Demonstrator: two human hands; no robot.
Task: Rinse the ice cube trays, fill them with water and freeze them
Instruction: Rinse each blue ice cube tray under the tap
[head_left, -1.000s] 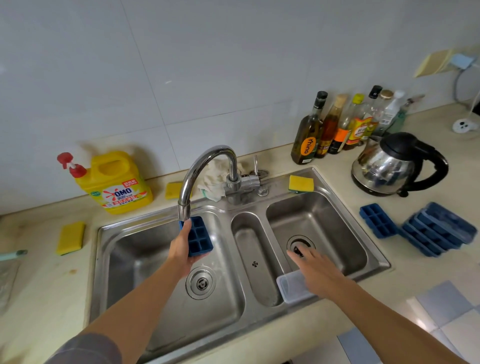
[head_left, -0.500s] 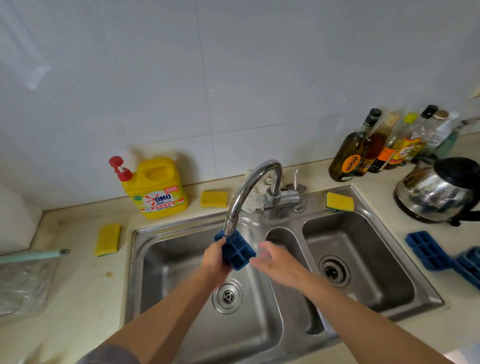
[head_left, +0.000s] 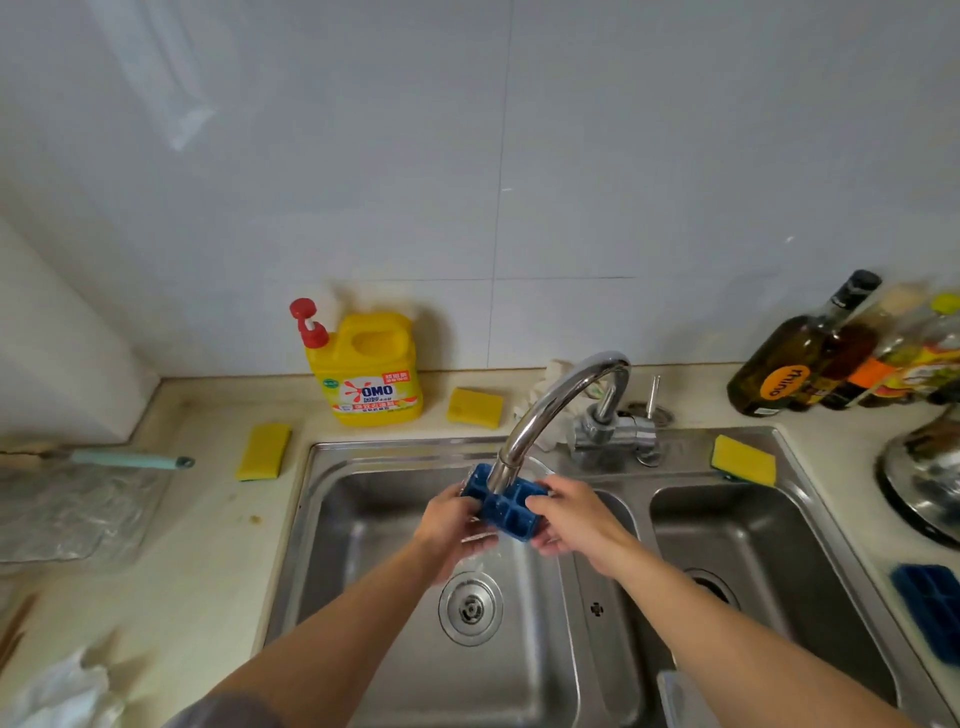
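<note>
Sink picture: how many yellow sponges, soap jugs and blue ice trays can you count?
yellow sponges: 3
soap jug: 1
blue ice trays: 2
Total: 6

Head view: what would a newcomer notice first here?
The left hand and right hand grip a blue ice cube tray under the chrome faucet, over the left basin. A yellow OMO detergent jug with a red pump stands against the wall behind, left of the faucet.
</note>
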